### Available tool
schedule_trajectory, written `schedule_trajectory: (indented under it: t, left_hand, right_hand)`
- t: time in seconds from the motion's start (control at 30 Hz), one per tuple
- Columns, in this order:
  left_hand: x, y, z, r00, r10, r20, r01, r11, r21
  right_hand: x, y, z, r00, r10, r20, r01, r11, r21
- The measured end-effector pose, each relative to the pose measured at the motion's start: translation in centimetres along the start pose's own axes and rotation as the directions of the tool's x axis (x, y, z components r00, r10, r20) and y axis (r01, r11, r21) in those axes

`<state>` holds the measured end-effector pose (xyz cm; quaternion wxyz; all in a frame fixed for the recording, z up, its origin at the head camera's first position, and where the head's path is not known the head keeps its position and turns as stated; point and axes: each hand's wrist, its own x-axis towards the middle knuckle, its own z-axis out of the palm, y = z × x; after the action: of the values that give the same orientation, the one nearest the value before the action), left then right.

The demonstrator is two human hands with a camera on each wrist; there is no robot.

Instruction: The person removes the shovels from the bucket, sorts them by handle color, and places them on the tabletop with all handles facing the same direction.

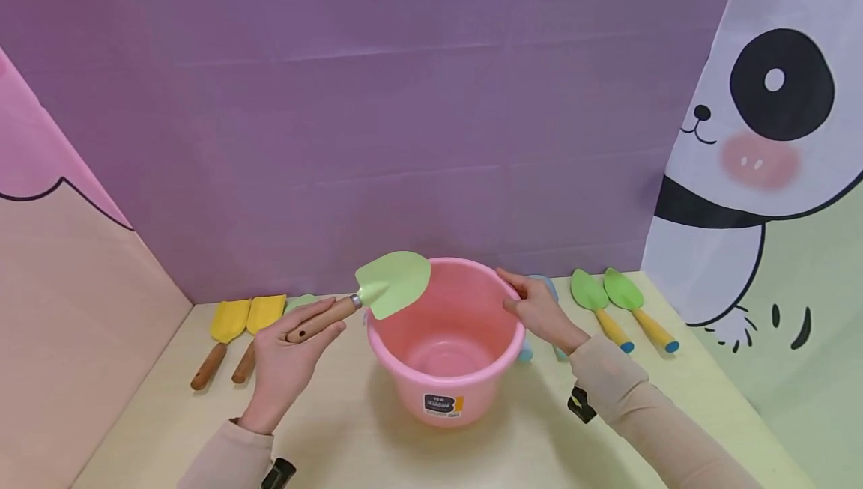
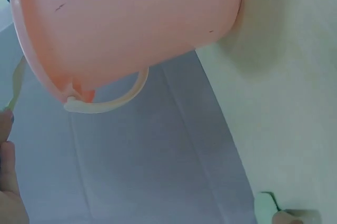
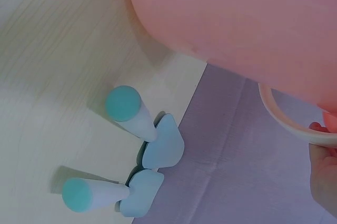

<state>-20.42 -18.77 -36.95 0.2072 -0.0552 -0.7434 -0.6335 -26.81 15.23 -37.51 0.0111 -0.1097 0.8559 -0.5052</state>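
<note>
My left hand [image 1: 286,365] grips the wooden handle of a garden trowel [image 1: 394,283] with a light green blade. The blade hangs over the left rim of a pink bucket [image 1: 407,392], whose visible inside holds nothing. In the left wrist view the trowel [image 2: 17,82] shows nearly edge-on beside the bucket's rim. On the far right side, my right hand [image 1: 542,313] pinches that rim between thumb and fingers. A pale bail handle [image 3: 279,116] hangs down the bucket's side, near my right hand [image 3: 324,179] in the right wrist view. The bucket looks slightly tilted toward me.
Two yellow shovels [image 1: 229,318] with wooden handles lie at the left, beside a partly hidden light green blade [image 1: 301,299]. Two blue toy shovels [image 3: 164,142] lie right of the bucket. Farther right lie two green trowels [image 1: 589,290]. A purple backdrop [image 1: 404,137] closes the table's back.
</note>
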Motion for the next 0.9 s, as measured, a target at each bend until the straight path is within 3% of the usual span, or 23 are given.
schedule_trajectory:
  t: [0.13,0.37,0.53,0.57,0.63,0.73,0.77,0.8,0.9]
  left_hand:
    - [0.2,-0.7,-0.1,0.994,-0.039,-0.103,0.036,0.999,-0.032]
    - [1.1,-2.4,-0.7,0.968,-0.041,-0.248,0.027,0.998,-0.058]
    - [1.3,-3.9,-0.9,0.960,-0.059,-0.275,0.033,0.995,-0.097]
    - [1.7,-5.8,-1.1,0.965,-0.039,-0.260,-0.004,0.986,-0.164]
    - [1.6,-6.8,-1.0,0.961,-0.029,-0.276,-0.030,0.978,-0.207]
    - [1.4,-8.2,-0.7,0.947,-0.028,-0.319,-0.036,0.980,-0.195]
    - [1.4,-8.6,-0.5,0.942,-0.047,-0.333,-0.026,0.977,-0.210]
    - [1.0,-7.4,-0.2,0.928,-0.077,-0.364,0.023,0.988,-0.152]
    - [0.9,-8.3,0.2,0.915,-0.116,-0.387,0.071,0.989,-0.128]
  right_hand:
    - [0.1,-0.1,0.1,1.000,-0.007,-0.001,0.007,1.000,0.014]
    - [0.2,0.1,0.1,1.000,-0.007,0.003,0.007,1.000,0.022]
    - [0.2,0.0,0.1,1.000,0.002,-0.003,-0.002,1.000,0.015]
    - [0.2,-0.1,0.1,1.000,0.002,-0.005,-0.002,1.000,0.011]
    - [0.1,-0.1,0.1,1.000,0.000,-0.011,0.000,1.000,0.004]
    - [0.2,0.0,0.1,1.000,-0.007,-0.014,0.007,1.000,-0.005]
    - [0.2,0.0,0.2,1.000,-0.007,-0.016,0.007,1.000,-0.005]
    - [0.2,0.0,0.2,1.000,-0.007,-0.016,0.006,1.000,-0.007]
    - [0.2,0.0,0.2,1.000,0.001,-0.016,-0.001,1.000,-0.005]
